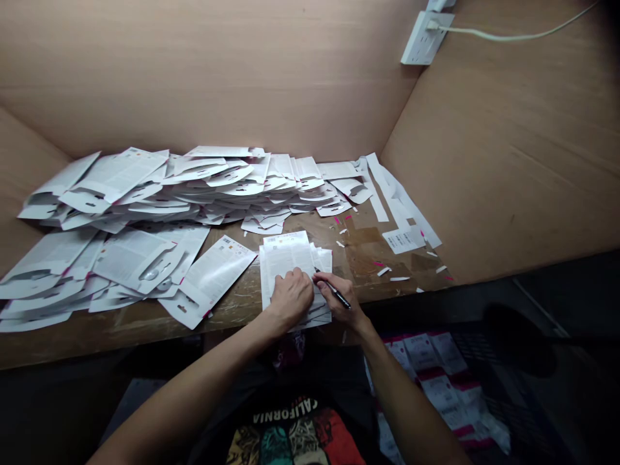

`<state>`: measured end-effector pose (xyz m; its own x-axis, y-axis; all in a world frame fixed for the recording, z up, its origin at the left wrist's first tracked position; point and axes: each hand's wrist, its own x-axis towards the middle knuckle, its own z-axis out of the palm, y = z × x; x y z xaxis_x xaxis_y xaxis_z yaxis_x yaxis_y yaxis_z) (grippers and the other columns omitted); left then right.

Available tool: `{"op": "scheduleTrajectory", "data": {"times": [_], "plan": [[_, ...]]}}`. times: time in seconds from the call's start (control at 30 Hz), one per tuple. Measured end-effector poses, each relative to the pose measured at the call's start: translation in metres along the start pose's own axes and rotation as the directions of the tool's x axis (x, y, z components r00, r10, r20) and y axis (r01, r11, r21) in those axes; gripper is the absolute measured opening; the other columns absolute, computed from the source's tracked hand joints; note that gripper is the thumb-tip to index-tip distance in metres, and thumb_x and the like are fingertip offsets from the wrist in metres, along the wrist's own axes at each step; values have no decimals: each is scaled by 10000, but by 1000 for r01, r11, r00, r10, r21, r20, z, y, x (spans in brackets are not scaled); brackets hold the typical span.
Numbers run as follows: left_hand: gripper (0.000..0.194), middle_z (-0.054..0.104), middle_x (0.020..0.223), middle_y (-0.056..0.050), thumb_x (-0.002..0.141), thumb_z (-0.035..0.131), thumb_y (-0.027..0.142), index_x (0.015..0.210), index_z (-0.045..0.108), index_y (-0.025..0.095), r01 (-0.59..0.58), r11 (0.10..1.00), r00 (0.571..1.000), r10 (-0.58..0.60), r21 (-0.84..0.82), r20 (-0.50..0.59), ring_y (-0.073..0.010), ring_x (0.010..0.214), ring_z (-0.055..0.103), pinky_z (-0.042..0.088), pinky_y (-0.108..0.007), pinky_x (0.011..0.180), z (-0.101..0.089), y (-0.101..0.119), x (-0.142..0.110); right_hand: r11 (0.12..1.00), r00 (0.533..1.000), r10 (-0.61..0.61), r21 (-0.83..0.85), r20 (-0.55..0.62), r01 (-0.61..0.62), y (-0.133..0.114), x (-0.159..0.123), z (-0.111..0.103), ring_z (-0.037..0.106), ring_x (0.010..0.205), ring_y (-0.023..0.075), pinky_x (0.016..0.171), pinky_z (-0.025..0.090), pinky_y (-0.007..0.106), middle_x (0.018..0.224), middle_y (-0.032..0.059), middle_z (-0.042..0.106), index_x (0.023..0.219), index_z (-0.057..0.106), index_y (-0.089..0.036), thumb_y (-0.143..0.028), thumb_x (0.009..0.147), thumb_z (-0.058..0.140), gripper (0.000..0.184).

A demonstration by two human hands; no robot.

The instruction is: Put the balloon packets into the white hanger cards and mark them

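Observation:
A small stack of white printed cards (287, 258) lies near the front edge of the wooden table (242, 303). My left hand (290, 296) rests on the stack with its fingers curled, pressing down on the top card. Beside it, my right hand (339, 298) is closed round a black pen (334, 292), whose tip touches the stack's right side.
Many white hang-tab cards (145, 194) are heaped across the table's left and back. Loose white strips (397, 200) and small pink scraps lie at the right. A dark crate with pink-and-white cards (436, 374) sits low right. A power strip (426, 35) hangs on the wall.

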<state>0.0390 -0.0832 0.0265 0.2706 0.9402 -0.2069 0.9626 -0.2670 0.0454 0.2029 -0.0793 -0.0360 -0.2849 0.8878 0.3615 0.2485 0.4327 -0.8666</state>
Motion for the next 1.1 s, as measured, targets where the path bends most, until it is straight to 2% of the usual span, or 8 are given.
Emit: {"op": "scheduleTrajectory", "data": {"times": [0.13,0.27,0.37,0.43,0.5,0.63,0.83,1.1], "plan": [[280,668,1104,-186,1009,470,255,1119,667,88,45,998,999,-44,-37,5,-317,986,683,514,-409,834,-7,-36,-17,999,1000,-12,-35,7,13,1,-3,0,768,1017,227,913,603,348,1133,64,796,1236,717,-252,-337,1064,572,241],[266,710,1054,-184,992,480,290,997,701,143,373,924,928,-370,-86,49,-312,921,696,510,-385,792,-14,-118,-82,999,1000,-13,-51,25,14,3,-5,0,762,1024,240,920,605,372,1142,70,791,1222,719,-255,-359,1063,570,241],[179,755,900,-92,898,562,210,853,735,226,281,909,922,-168,-307,348,-279,835,710,502,-345,760,-17,-150,-134,1000,999,18,5,31,-18,4,-5,-2,761,1011,243,907,607,382,1115,67,794,1214,720,-255,-382,1065,561,252],[225,767,890,-30,928,539,208,890,751,270,160,834,949,18,-528,315,-233,826,715,505,-308,771,-17,-145,-149,999,999,39,35,0,-39,4,-4,-4,754,1032,248,911,605,387,1121,70,788,1220,717,-252,-396,1067,551,267],[262,774,981,-23,998,493,253,1004,754,278,57,772,997,-16,-633,70,-216,902,717,514,-301,834,-16,-128,-141,999,999,30,13,-25,-29,4,-4,-5,738,1062,253,923,596,392,1139,78,773,1226,715,-249,-400,1070,539,280],[196,732,1133,-79,1001,600,325,1110,720,214,-120,780,934,-121,-614,-335,-221,1015,687,515,-316,902,-10,-96,-82,995,998,-66,-79,5,66,1,-4,-2,722,1029,242,904,586,384,1113,84,750,1215,718,-244,-366,1072,531,265],[293,701,997,-75,943,730,472,963,702,181,-172,916,980,120,-363,-160,-240,992,652,512,-315,832,-2,-72,-14,971,984,-174,-157,44,178,-1,-3,6,695,1060,255,924,576,411,1105,80,753,1256,705,-260,-307,1067,539,257],[183,678,1128,-136,1030,558,320,1047,667,174,-174,964,983,160,-201,-84,-286,1073,635,489,-409,911,6,-58,-10,959,975,-205,-180,81,217,1,-1,5,679,1044,266,911,581,431,1085,93,752,1310,698,-259,-305,1071,529,296]]}}
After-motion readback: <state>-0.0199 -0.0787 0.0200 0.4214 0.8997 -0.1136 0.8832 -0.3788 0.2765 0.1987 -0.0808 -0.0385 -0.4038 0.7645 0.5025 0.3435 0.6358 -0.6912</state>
